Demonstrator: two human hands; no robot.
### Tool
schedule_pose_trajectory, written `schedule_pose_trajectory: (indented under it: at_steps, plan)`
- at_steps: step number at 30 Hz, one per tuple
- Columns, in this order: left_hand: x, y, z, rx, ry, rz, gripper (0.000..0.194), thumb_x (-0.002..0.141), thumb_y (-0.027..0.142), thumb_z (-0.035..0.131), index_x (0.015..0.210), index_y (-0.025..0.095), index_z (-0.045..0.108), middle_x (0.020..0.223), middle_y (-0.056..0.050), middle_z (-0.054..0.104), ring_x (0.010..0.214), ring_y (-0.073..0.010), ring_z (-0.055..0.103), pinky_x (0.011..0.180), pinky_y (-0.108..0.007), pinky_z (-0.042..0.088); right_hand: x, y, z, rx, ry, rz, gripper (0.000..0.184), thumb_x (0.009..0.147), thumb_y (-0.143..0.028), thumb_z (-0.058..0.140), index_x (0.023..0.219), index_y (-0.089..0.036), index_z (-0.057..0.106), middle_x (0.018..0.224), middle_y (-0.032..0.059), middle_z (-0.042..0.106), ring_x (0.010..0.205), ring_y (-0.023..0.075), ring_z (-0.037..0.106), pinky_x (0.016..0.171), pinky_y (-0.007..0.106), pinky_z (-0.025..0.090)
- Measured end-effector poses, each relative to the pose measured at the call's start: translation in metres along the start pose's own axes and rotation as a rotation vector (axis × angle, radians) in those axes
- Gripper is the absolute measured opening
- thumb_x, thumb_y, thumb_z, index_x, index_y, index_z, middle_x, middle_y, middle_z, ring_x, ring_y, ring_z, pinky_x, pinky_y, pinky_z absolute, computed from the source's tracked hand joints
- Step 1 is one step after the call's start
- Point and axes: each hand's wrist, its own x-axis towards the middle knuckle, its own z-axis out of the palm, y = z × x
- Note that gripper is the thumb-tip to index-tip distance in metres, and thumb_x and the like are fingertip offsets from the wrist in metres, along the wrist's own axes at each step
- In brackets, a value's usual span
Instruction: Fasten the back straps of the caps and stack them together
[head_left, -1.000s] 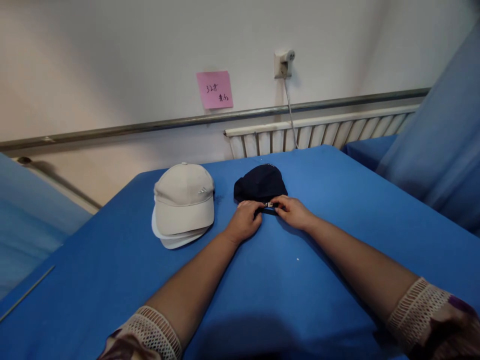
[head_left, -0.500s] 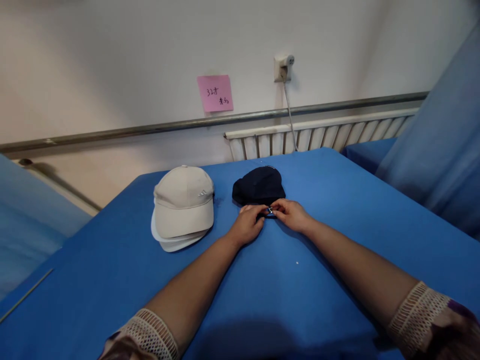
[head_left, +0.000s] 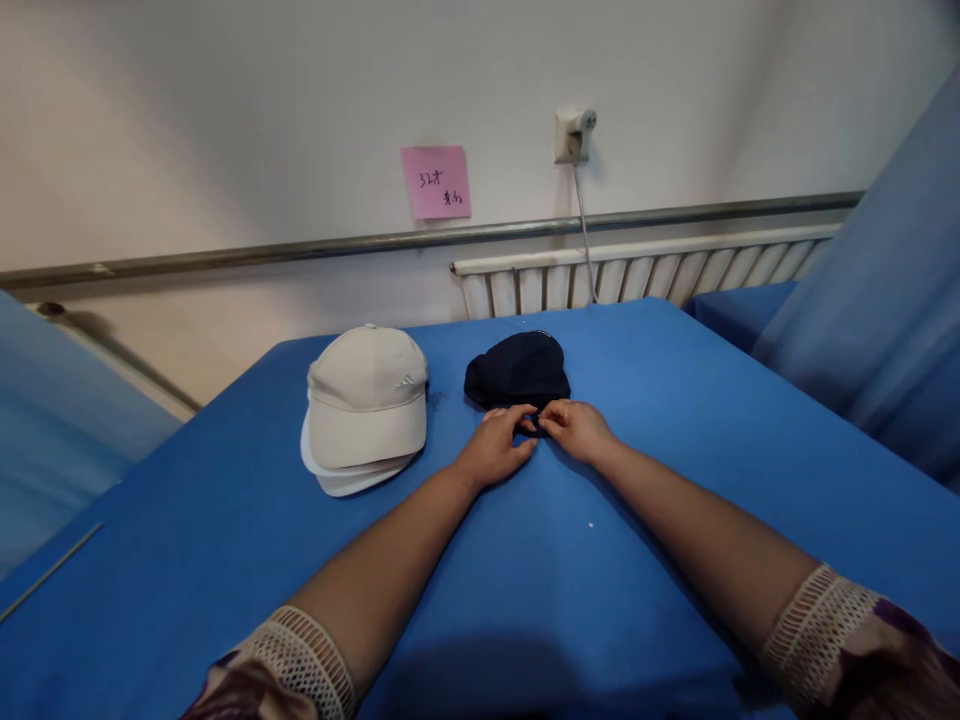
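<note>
A dark navy cap (head_left: 519, 368) lies on the blue-covered surface, its back strap facing me. My left hand (head_left: 496, 447) is at the strap's left side, thumb and fingers curled around it. From the right, my right hand (head_left: 576, 428) pinches the strap near its small metal buckle, which the fingers now mostly cover. To the left of the navy cap sits a stack of pale caps (head_left: 367, 395); the top one is beige with a small logo, and lighter brims show beneath it.
The blue bed cover (head_left: 525, 570) stretches under everything. Behind it are a metal rail (head_left: 315, 252), a white radiator (head_left: 540, 285) and a plugged-in cord (head_left: 585, 230). A pink note (head_left: 436, 182) is on the wall. Blue curtains (head_left: 885, 290) hang at both sides.
My right fingers have shifted slightly left over the buckle, closer to the left hand. The buckle shows less than before. The navy cap stays in place.
</note>
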Motion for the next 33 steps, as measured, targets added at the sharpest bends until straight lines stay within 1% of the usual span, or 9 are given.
schedule_pose_trajectory:
  at_steps: [2,5,9,12,16,21,24,29,33]
  plan:
    - [0.0,0.001,-0.001,-0.028,-0.015,0.003,0.049,0.075,0.026,0.067,0.122,0.021,0.054,0.091,-0.002,0.07,0.092,-0.0216,0.063,0.094,-0.042,0.041,-0.001,-0.001,0.0,0.126,0.005,0.049,0.009,0.08,-0.024,0.059,0.074,-0.023,0.066,0.073,0.0001,0.066,0.066,0.013,0.057,0.062,0.025,0.04]
    - [0.001,0.001,-0.003,-0.099,-0.007,-0.022,0.041,0.079,0.03,0.065,0.118,0.022,0.058,0.079,0.0,0.067,0.078,-0.0171,0.061,0.084,-0.035,0.045,-0.003,-0.007,-0.001,0.429,0.007,0.183,0.009,0.077,-0.025,0.059,0.071,-0.02,0.063,0.065,-0.0008,0.062,0.058,0.0114,0.054,0.056,0.023,0.039]
    - [0.002,-0.002,-0.004,-0.273,0.119,-0.106,0.02,0.082,0.033,0.061,0.095,0.018,0.066,0.08,-0.001,0.065,0.076,-0.015,0.059,0.075,-0.029,0.048,-0.007,-0.016,-0.008,0.747,-0.042,0.294,0.013,0.073,-0.031,0.062,0.073,-0.018,0.063,0.062,-0.0015,0.058,0.054,0.0095,0.048,0.05,0.022,0.035]
    - [0.002,-0.004,-0.003,-0.397,0.166,-0.163,0.019,0.082,0.034,0.06,0.087,0.016,0.065,0.083,-0.002,0.066,0.076,-0.0144,0.06,0.074,-0.029,0.05,-0.009,-0.019,-0.012,0.861,-0.06,0.352,0.018,0.069,-0.034,0.067,0.073,-0.017,0.064,0.063,-0.0009,0.057,0.054,0.0089,0.047,0.05,0.022,0.035]
    - [0.002,-0.002,-0.002,-0.44,0.187,-0.216,0.019,0.08,0.034,0.063,0.086,0.016,0.065,0.081,-0.002,0.066,0.075,-0.0141,0.061,0.073,-0.029,0.051,-0.01,-0.02,-0.014,0.902,-0.074,0.389,0.02,0.067,-0.035,0.069,0.073,-0.017,0.064,0.063,-0.0001,0.058,0.055,0.009,0.047,0.049,0.021,0.035]
    - [0.002,0.003,-0.003,-0.461,0.176,-0.211,0.015,0.078,0.03,0.064,0.081,0.016,0.065,0.08,-0.002,0.067,0.075,-0.0138,0.061,0.074,-0.029,0.051,-0.013,-0.022,-0.013,0.927,-0.146,0.361,0.022,0.065,-0.035,0.072,0.075,-0.018,0.063,0.068,0.0006,0.061,0.057,0.0089,0.05,0.051,0.021,0.036]
    - [0.002,0.005,-0.004,-0.456,0.175,-0.215,0.014,0.079,0.03,0.064,0.08,0.016,0.064,0.08,-0.002,0.067,0.075,-0.0138,0.061,0.075,-0.029,0.05,-0.014,-0.023,-0.011,0.891,-0.193,0.332,0.023,0.066,-0.036,0.072,0.073,-0.018,0.061,0.067,0.0,0.061,0.056,0.0084,0.05,0.05,0.021,0.035]
    - [0.003,0.007,-0.005,-0.463,0.187,-0.228,0.013,0.078,0.029,0.064,0.079,0.015,0.063,0.077,-0.001,0.065,0.073,-0.0133,0.06,0.073,-0.029,0.05,-0.013,-0.022,-0.007,0.775,-0.216,0.285,0.025,0.07,-0.041,0.07,0.073,-0.018,0.059,0.067,0.0003,0.061,0.056,0.0089,0.051,0.05,0.021,0.036]
    - [0.003,0.006,-0.005,-0.455,0.205,-0.231,0.015,0.078,0.03,0.064,0.077,0.015,0.062,0.076,-0.001,0.064,0.071,-0.0129,0.059,0.071,-0.028,0.049,-0.012,-0.018,-0.007,0.824,-0.22,0.289,0.024,0.072,-0.04,0.069,0.073,-0.017,0.059,0.066,0.0001,0.062,0.054,0.0085,0.051,0.05,0.021,0.036]
